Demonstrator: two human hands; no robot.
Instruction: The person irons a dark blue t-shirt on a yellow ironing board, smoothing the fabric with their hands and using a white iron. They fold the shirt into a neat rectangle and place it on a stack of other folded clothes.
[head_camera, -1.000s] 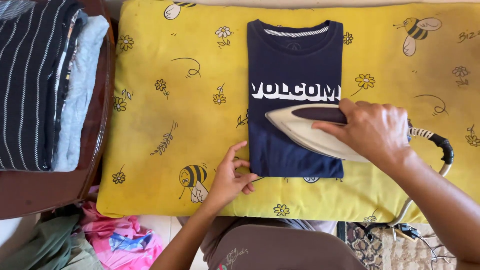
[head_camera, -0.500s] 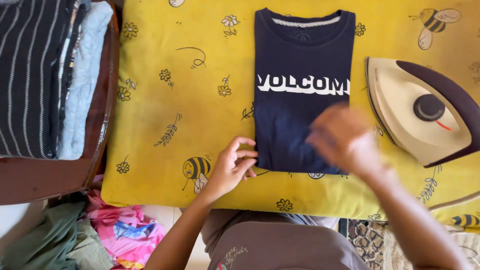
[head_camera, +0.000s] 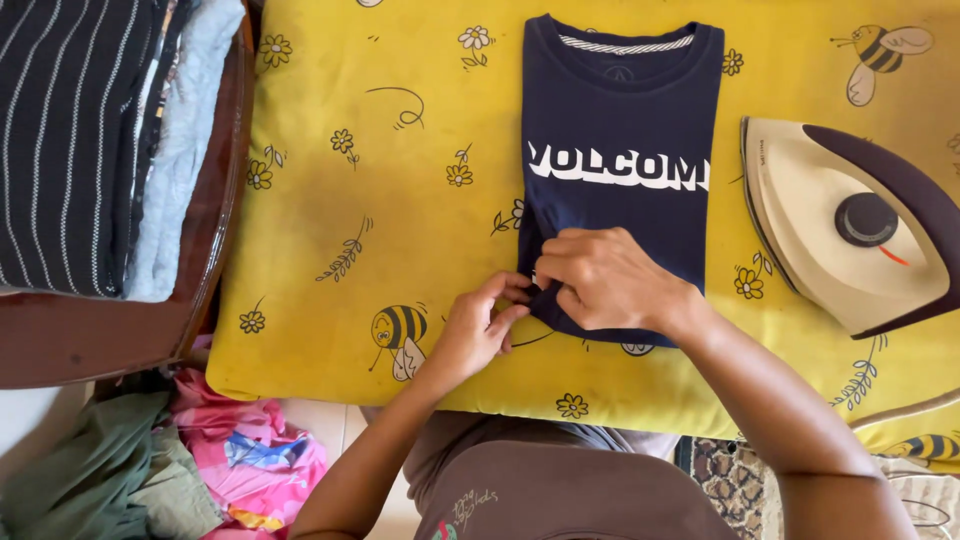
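A folded navy T-shirt (head_camera: 620, 120) with white lettering lies on a yellow cloth (head_camera: 400, 180) printed with bees and flowers. My right hand (head_camera: 605, 280) rests on the shirt's lower left part, its fingers pinching the fabric at the left edge. Right beside it, my left hand (head_camera: 480, 325) pinches the same lower left corner, fingertips touching the shirt. A cream and dark brown clothes iron (head_camera: 850, 225) lies on the yellow cloth to the right of the shirt, apart from both hands.
A stack of folded clothes (head_camera: 90, 140), striped dark and pale blue, sits on a brown chair (head_camera: 120, 330) at the left. Pink and green garments (head_camera: 200, 460) lie on the floor below. A patterned rug (head_camera: 730, 465) shows at the bottom right.
My right hand let go of the iron, which now rests to the right of the shirt. That hand came back to the shirt's lower left corner, where both hands now pinch the fabric.
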